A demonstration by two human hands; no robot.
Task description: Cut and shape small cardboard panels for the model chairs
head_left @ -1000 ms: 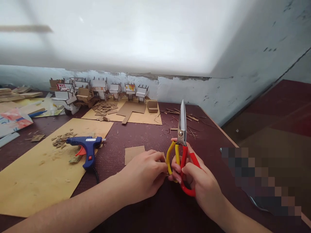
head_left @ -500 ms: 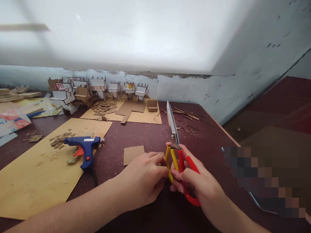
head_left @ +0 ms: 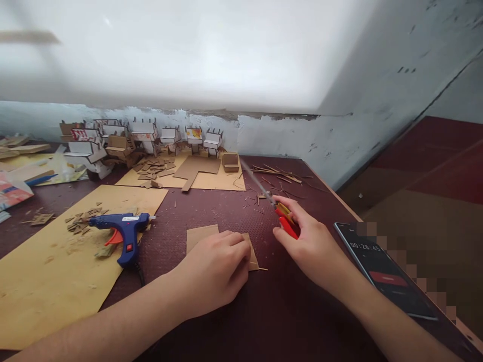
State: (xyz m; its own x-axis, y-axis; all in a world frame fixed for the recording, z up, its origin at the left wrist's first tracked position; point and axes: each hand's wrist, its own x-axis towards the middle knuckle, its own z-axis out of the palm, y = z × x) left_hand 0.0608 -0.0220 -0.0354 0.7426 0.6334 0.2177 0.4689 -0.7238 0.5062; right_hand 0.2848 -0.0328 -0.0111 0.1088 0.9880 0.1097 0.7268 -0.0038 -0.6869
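Note:
My left hand [head_left: 222,264] is closed, its fingers curled down onto a piece of cardboard [head_left: 252,254] whose right part shows past the knuckles. A thin sliver juts from that piece's lower corner. Just behind the hand lies a flat cardboard piece [head_left: 201,235], partly covered by it. Further right, my right hand [head_left: 302,226] is wrapped around the red and yellow handles of the scissors [head_left: 287,222]. The blades point away to the upper left, seen nearly edge-on, above the table and apart from the cardboard.
A blue glue gun [head_left: 126,223] rests on a yellow sheet [head_left: 49,286] at left. Small cardboard chairs [head_left: 213,142] line the wall, with scraps [head_left: 154,168] and a T-shaped cardboard piece [head_left: 198,168] before them. Thin strips [head_left: 281,173] lie at back right; a phone [head_left: 373,266] lies at the right edge.
The scissors have swung away from the cardboard, to the right, and tipped from upright to slanting left. My left hand stays on the cardboard. The view has shifted slightly right, showing more of the phone.

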